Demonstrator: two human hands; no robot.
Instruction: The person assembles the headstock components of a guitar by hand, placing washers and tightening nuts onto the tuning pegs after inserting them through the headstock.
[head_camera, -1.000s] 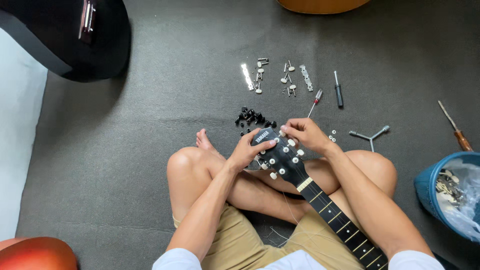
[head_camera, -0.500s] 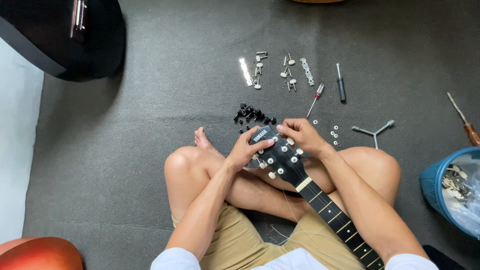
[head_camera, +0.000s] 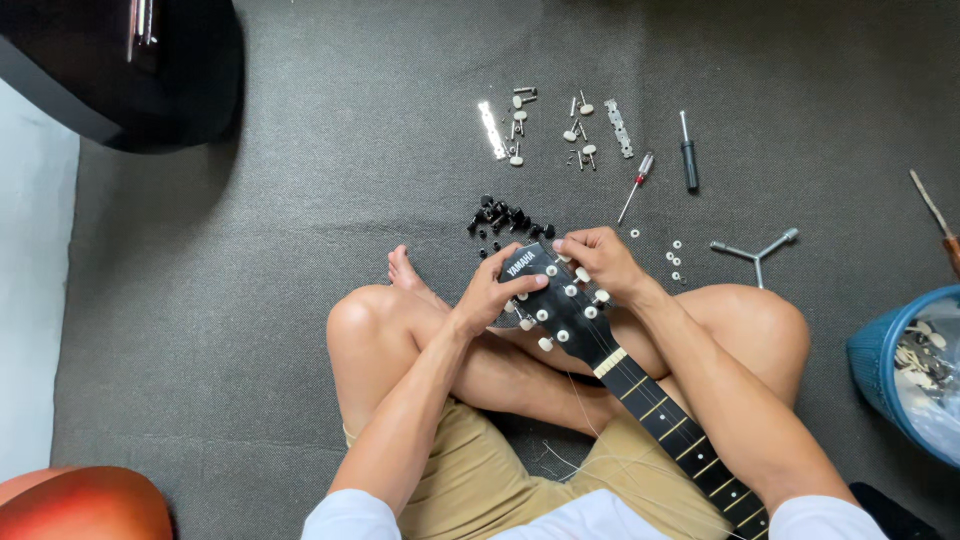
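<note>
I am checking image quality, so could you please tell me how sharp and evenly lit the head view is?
Head view: soft, even light; black guitar headstock and both hands, left and right, sharp; glare streak on the glossy black guitar body top left.

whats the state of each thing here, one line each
guitar headstock: across the lap, held on both sides
left hand: gripping the headstock's left edge
right hand: fingers on its top right edge
black pegs: loose pile on the mat
silver tuners: taken apart, spread out
screwdrivers: lying unused
</note>
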